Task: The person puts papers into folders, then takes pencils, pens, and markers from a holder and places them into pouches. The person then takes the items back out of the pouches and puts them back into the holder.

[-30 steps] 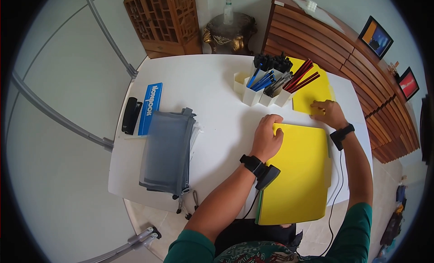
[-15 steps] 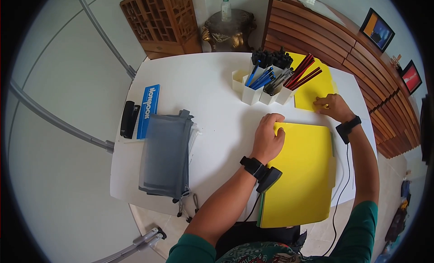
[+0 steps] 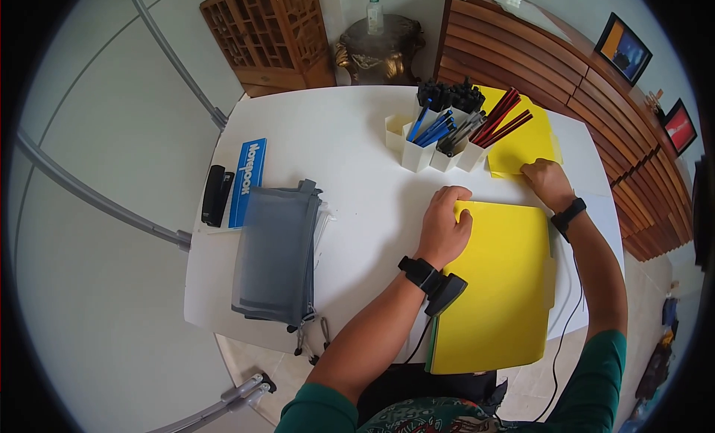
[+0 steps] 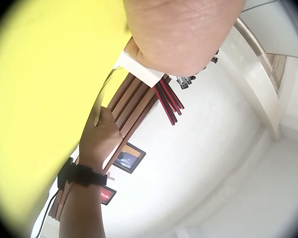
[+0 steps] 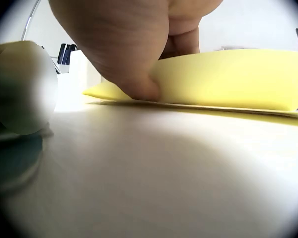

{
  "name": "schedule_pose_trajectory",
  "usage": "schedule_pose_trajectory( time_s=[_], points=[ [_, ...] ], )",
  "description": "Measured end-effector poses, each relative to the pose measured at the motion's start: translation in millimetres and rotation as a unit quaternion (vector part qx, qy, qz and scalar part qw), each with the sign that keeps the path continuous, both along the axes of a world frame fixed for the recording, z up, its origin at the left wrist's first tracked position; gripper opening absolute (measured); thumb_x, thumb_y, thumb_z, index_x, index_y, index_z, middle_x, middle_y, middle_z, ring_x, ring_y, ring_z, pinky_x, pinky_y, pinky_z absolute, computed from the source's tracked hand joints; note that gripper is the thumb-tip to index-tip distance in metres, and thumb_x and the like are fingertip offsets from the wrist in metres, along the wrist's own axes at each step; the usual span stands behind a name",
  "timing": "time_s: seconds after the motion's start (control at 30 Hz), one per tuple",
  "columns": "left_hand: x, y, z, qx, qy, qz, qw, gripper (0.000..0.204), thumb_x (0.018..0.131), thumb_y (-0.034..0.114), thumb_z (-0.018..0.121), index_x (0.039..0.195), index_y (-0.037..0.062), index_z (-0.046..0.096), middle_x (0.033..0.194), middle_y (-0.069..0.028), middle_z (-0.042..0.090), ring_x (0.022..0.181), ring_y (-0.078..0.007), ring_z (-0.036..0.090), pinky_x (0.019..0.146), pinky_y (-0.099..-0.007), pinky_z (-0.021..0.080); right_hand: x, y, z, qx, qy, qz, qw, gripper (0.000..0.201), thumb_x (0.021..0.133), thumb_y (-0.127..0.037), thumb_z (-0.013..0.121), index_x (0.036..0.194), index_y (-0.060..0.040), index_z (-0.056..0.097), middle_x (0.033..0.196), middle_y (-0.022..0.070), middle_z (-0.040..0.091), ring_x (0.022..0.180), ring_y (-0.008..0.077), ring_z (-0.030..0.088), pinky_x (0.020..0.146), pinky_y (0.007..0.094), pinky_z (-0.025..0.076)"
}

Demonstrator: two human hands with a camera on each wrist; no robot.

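A stack of yellow file folders (image 3: 495, 291), with green showing along its left side, lies at the table's near edge. My left hand (image 3: 445, 228) holds the stack's top left corner, thumb on the yellow face and fingers over the top edge. Farther back, beside the pen holders, are more yellow file folders (image 3: 514, 154). With my right hand (image 3: 550, 186) I pinch the near edge of the top one. In the right wrist view that folder (image 5: 228, 82) bows up off the one beneath, the thumb at its lower edge.
White pen holders (image 3: 415, 156) carry blue, grey, black and dark red pens. At the left lie a grey mesh zip pouch (image 3: 274, 254), a blue notebook (image 3: 247, 181) and a black stapler (image 3: 217, 196). A slatted wooden cabinet (image 3: 514, 57) stands behind the table (image 3: 350, 135).
My right hand has turned and its fingers have closed on the back folder's near edge, which now lifts and bends. The left hand stays on the front stack; the head view shifted slightly.
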State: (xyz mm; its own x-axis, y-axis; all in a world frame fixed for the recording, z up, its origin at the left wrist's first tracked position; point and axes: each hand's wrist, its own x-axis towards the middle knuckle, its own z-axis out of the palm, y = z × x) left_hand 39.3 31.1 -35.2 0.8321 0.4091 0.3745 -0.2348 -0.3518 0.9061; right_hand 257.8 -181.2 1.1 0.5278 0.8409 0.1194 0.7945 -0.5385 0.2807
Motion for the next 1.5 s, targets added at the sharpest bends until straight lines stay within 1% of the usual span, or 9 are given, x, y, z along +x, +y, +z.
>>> schedule_pose_trajectory(
  time_s=[0.23,0.73,0.87,1.13,1.23,1.33,1.37,1.4,1.5],
  points=[
    [1,1,-2,0.0,-0.011,-0.003,1.0,0.025,0.081,-0.005,0.06,0.105,-0.0007,0.061,0.108,-0.0164,0.067,0.105,-0.0355,0.063,0.094,-0.0402,0.049,-17,-17,48,0.241,-0.145,0.074,0.957,0.018,0.079,-0.002,0.07,0.096,-0.0052,0.066,0.084,0.0097,0.069,0.076,0.028,0.068,0.064,0.0381,0.056],
    [3,1,-6,-0.05,-0.024,-0.006,0.998,0.025,0.085,-0.001,0.061,0.11,-0.0006,0.061,0.108,-0.0147,0.068,0.105,-0.031,0.065,0.095,-0.037,0.049,-194,-88,123,0.252,-0.253,0.039,0.933,0.019,0.071,0.009,0.074,0.086,-0.0019,0.07,0.089,0.01,0.068,0.09,0.0308,0.067,0.079,0.0408,0.057],
    [3,2,-9,-0.104,-0.031,-0.044,0.993,0.035,0.085,0.0,0.06,0.12,0.0006,0.059,0.116,-0.0139,0.067,0.113,-0.0282,0.062,0.1,-0.037,0.046,-272,-91,107,0.19,-0.304,0.048,0.932,0.017,0.068,-0.003,0.075,0.081,-0.0125,0.071,0.094,-0.0012,0.069,0.104,0.0279,0.062,0.109,0.064,0.038],
    [0,6,-5,-0.068,-0.07,-0.134,0.986,0.062,0.082,-0.001,0.063,0.143,0.0034,0.049,0.135,-0.0122,0.061,0.132,-0.028,0.052,0.115,-0.0367,0.034,-300,-60,76,0.2,-0.281,0.253,0.904,0.01,0.07,-0.02,0.07,0.076,-0.0234,0.078,0.116,-0.0089,0.065,0.129,0.0251,0.052,0.115,0.0778,0.011],
    [5,3,-4,-0.189,-0.069,-0.173,0.964,0.071,0.074,-0.007,0.054,0.144,0.0023,0.049,0.136,-0.0166,0.059,0.13,-0.0324,0.053,0.113,-0.0396,0.036,-303,-36,66,0.207,-0.305,0.318,0.874,0.032,0.082,-0.021,0.067,0.112,-0.0257,0.077,0.14,-0.0124,0.054,0.146,0.0266,0.034,0.117,0.0746,0.01],
    [-7,15,3,-0.247,0.043,-0.262,0.932,0.043,0.093,0.013,0.063,0.133,0.0001,0.055,0.136,-0.0156,0.059,0.131,-0.0236,0.051,0.104,-0.0373,0.045,-298,-19,55,0.19,-0.333,0.368,0.847,0.037,0.091,-0.029,0.06,0.126,-0.0297,0.07,0.146,-0.0109,0.051,0.152,0.0321,0.024,0.118,0.0727,0.008],
    [1,24,8,-0.016,0.124,-0.222,0.967,0.036,0.099,0.02,0.06,0.13,0.0018,0.057,0.13,-0.0129,0.063,0.122,-0.0198,0.058,0.095,-0.0356,0.052,-298,-17,53,0.158,-0.358,0.371,0.842,0.039,0.096,-0.031,0.056,0.134,-0.0314,0.065,0.15,-0.013,0.047,0.154,0.0298,0.019,0.119,0.0713,0.009],
    [5,16,-4,-0.014,0.124,-0.222,0.967,0.036,0.099,0.02,0.06,0.13,0.0018,0.057,0.13,-0.0129,0.063,0.122,-0.0198,0.058,0.095,-0.0356,0.052,-299,-16,54,0.159,-0.359,0.37,0.842,0.039,0.096,-0.031,0.056,0.134,-0.0314,0.065,0.15,-0.013,0.047,0.154,0.0298,0.019,0.119,0.0713,0.009],
    [18,-10,-34,-0.289,-0.127,-0.158,0.936,0.034,0.101,0.022,0.057,0.131,0.0039,0.057,0.117,-0.0098,0.068,0.105,-0.0204,0.066,0.087,-0.0348,0.055,-303,-13,52,0.168,-0.328,0.355,0.859,0.044,0.099,-0.026,0.055,0.142,-0.0334,0.058,0.155,-0.0186,0.041,0.156,0.0243,0.014,0.119,0.0697,0.013]
  ],
)
